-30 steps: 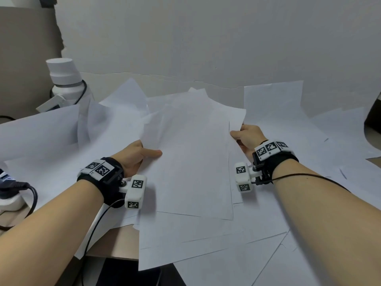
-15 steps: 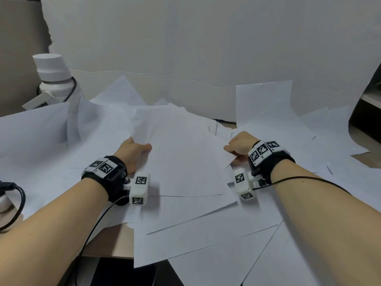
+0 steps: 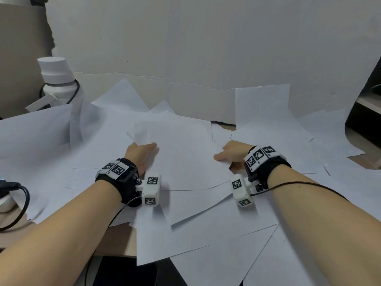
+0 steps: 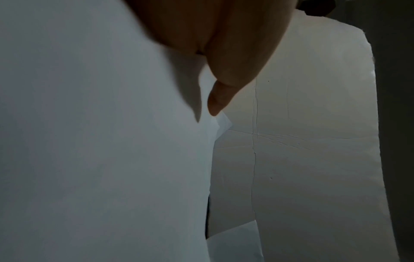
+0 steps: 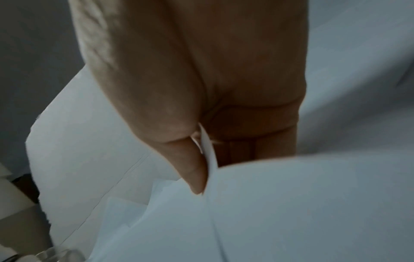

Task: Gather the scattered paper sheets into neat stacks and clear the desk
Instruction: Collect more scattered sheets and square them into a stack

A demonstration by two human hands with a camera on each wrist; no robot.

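Note:
Many white paper sheets (image 3: 206,228) lie scattered across the desk. A bundle of sheets (image 3: 181,153) lies low over the pile between my hands. My left hand (image 3: 140,153) grips the bundle's left edge, thumb on top and fingers hidden beneath. My right hand (image 3: 233,153) grips its right edge the same way. In the left wrist view the thumb (image 4: 226,88) lies on the paper (image 4: 100,141). In the right wrist view the paper edge (image 5: 208,150) is pinched between thumb (image 5: 190,168) and fingers.
A white bottle (image 3: 56,79) with a cable stands at the back left. A creased white board (image 3: 206,48) backs the desk. A black cable and plug (image 3: 12,186) lie at the left edge. Brown desk (image 3: 115,240) shows near the front. A dark shelf (image 3: 367,112) is at right.
Both hands have brought the bundle down and toward me, from tilted up to lying low over the pile. The hands have drawn closer together.

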